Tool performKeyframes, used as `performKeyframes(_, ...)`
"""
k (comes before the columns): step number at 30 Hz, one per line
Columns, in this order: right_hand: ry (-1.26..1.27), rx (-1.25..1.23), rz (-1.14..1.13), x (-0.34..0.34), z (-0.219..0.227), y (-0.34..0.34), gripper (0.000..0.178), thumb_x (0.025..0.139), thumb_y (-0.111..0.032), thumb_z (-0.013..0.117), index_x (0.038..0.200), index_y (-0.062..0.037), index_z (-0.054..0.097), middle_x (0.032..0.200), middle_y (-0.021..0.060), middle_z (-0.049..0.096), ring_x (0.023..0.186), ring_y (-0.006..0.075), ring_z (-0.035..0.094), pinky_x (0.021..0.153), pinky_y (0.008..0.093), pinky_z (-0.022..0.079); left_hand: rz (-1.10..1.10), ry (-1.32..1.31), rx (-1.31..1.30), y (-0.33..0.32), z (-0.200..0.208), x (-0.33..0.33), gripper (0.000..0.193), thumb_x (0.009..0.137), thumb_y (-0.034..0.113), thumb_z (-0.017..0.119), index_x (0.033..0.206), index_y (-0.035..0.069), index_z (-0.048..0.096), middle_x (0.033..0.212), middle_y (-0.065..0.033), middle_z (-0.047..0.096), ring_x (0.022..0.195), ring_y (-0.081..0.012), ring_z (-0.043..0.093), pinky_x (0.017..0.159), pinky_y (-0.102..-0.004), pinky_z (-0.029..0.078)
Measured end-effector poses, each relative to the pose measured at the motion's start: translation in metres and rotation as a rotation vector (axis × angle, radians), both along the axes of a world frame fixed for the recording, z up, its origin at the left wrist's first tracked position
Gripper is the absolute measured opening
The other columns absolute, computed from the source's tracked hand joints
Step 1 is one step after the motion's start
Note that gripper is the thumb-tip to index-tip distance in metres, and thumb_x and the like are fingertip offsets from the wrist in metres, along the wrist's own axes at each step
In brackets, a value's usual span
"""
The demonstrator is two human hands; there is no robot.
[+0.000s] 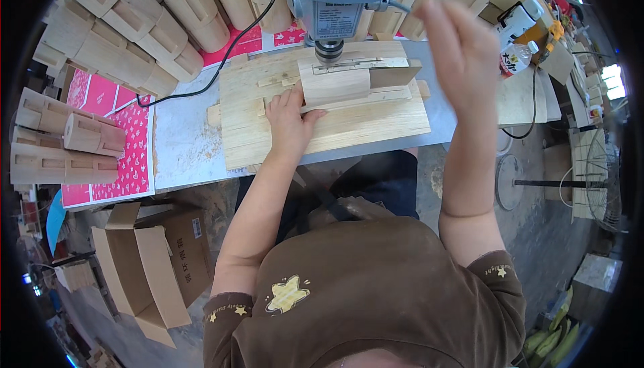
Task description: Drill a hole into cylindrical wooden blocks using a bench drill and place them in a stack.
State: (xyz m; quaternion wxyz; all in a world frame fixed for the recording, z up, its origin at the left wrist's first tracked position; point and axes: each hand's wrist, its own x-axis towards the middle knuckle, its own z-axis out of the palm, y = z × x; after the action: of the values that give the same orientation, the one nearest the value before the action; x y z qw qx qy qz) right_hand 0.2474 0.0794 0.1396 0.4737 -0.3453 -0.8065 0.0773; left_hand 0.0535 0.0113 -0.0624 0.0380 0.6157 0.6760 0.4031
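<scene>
On a flat wooden board (255, 143), a pale block with a rounded face (339, 86) lies under the chuck (329, 52) of a drill press (335, 19). My left hand (290, 116) grips the block's left end, with the fingers against its end and the thumb along the near side. Thin wooden strips (376, 101) run beside the block. My right hand (463, 53) is raised at the right of the drill head, slightly blurred. Its fingers are closed round the end of the press's feed lever (398, 6). The chuck's lower tip is close to the block's far edge.
Stacks of slotted wooden pieces (134, 19) line the back and left. A black cable (225, 59) crosses the bench at left. Bottles (515, 59) stand at the far right. An open cardboard box (151, 267) sits on the floor at left, and a fan (600, 180) stands at right.
</scene>
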Motion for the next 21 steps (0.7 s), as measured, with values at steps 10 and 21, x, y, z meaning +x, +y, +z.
performKeyframes(10,0.168,0.270,-0.027,-0.012,-0.133,0.017,0.013,0.070,-0.007,0.065,0.082,-0.0070,0.061,0.073,0.0067,0.052,0.068,0.0254,0.053,0.063,0.0377,0.040,-0.136,-0.067,0.105,0.008,-0.004,-0.002,0.042,0.064,0.018,0.077,0.099,0.002,0.060,0.091,-0.0162,0.061,0.087,-0.0370,0.054,0.079,-0.0449,0.040)
performKeyframes(21,0.230,0.305,-0.142,-0.020,0.005,0.026,0.019,0.077,-0.018,0.062,0.064,-0.0074,0.052,0.048,0.0091,0.046,0.044,0.0290,0.050,0.046,0.0379,0.038,-0.115,-0.289,-0.007,0.003,0.000,0.005,0.039,0.066,0.010,0.074,0.100,0.001,0.059,0.092,-0.0150,0.060,0.086,-0.0337,0.053,0.076,-0.0408,0.042)
